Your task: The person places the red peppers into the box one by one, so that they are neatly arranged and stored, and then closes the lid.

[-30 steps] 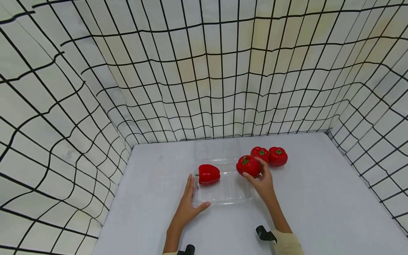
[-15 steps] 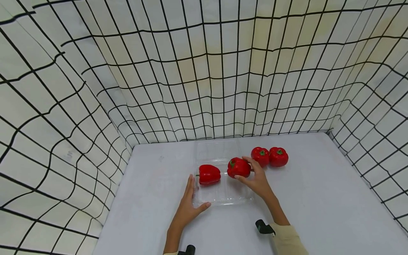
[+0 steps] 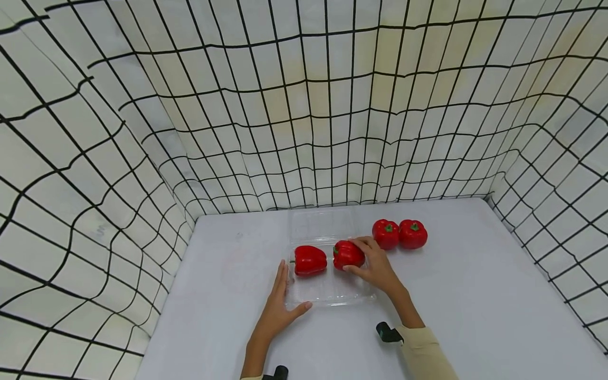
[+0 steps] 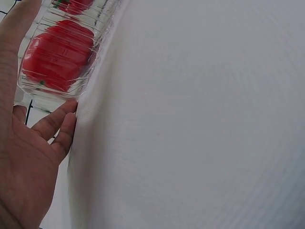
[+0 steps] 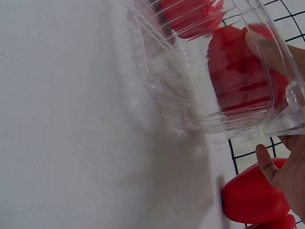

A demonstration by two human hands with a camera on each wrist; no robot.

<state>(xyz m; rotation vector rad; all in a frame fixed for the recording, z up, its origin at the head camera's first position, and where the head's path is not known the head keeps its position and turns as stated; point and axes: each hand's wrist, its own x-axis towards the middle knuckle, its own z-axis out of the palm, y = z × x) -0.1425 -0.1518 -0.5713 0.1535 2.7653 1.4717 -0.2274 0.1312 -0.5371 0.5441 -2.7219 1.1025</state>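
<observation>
A clear plastic clamshell box (image 3: 328, 291) lies with its lid (image 3: 323, 222) folded back. One red bell pepper (image 3: 310, 260) rests on its side in the left part, stem pointing left. My right hand (image 3: 377, 266) grips a second red bell pepper (image 3: 345, 254) inside the right part, thumb in front and fingers behind; the right wrist view shows this pepper (image 5: 238, 71) through the clear wall. My left hand (image 3: 277, 309) is spread at the box's left front corner, fingers along the left side and thumb near the front edge. In the left wrist view its fingertips (image 4: 70, 107) reach the box's end.
Two more red bell peppers (image 3: 386, 234) (image 3: 413, 234) stand side by side on the white table (image 3: 475, 295), behind and right of the box. Black netting (image 3: 328, 121) over pale walls surrounds the table at the back and sides.
My right hand has carried the bell pepper left and down into the right part of the box, its stem turning leftward. The left hand stays where it was.
</observation>
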